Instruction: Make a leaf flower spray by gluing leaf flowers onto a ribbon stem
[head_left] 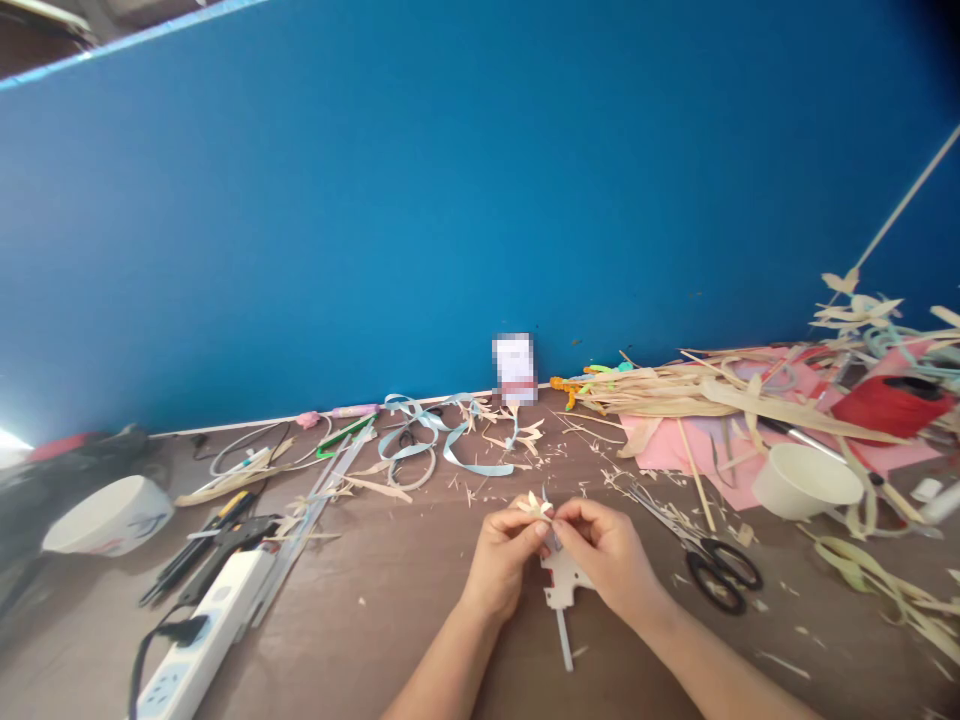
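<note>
My left hand (504, 555) and my right hand (611, 553) meet over the brown table (360, 620), fingers pinched together. Between the fingertips sits a small pale leaf-strip flower (537, 506) with pointed petals. My left hand pinches the flower from the left. My right hand holds it from the right, and under that hand a white flat tool (561, 590) with a thin stem pointing toward me shows. Whether the right hand grips that tool too is unclear.
Black-handled scissors (712, 570) lie just right of my hands. A white cup (806, 480), dried leaf strips (720, 395) and pink paper (675, 445) fill the right. A white power strip (206, 625), black pliers (206, 545), a white bowl (109, 515) and light-blue ribbon (442, 435) lie left.
</note>
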